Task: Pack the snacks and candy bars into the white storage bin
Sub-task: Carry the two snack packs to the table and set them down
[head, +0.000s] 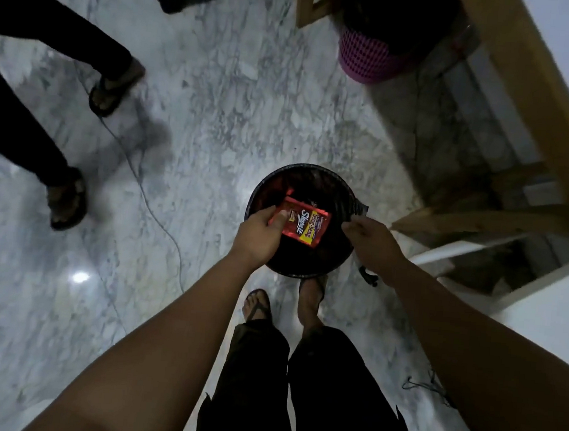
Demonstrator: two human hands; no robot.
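Note:
A round bin lined with a black bag [314, 173] stands on the marble floor just in front of my feet. My left hand [257, 235] holds a red and yellow snack packet [304, 225] over the bin's opening, thumb on the packet's left end. My right hand [369, 238] pinches the edge of the black bag liner [359, 208] at the bin's right rim. The inside of the bin is dark, with a reddish shape near its far left wall that I cannot make out. No white storage bin is in view.
Another person's legs in sandals [68, 196] stand at the left. A thin cable [159, 218] runs across the floor. A pink mesh basket [369, 57] sits at the back. A wooden frame [526, 109] and a white surface [550, 307] fill the right side.

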